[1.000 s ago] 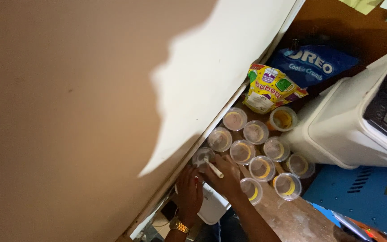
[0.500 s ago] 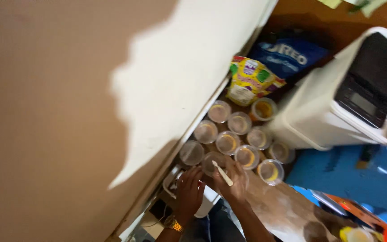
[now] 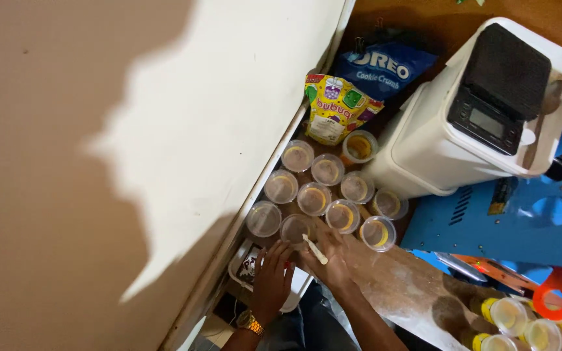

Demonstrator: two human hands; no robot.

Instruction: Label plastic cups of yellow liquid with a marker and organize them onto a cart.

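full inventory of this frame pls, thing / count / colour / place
clear plastic cups: ten, clear with yellow-orange contents, clustered on the wooden counter beside the wall
small white spoon: one, white, in the right hand, over the nearest cup
yellow pouch: one, yellow with coloured print, standing behind the cups
blue bag: one, dark blue, behind the yellow pouch
white machine: one, white with a black top panel, right of the cups
blue machine: one, blue, lower right
yellow-capped cups: at least three, clear, bottom right corner
white tub: one, white, under the left hand
left hand: on the tub, gold watch at the wrist
right hand: grips the spoon
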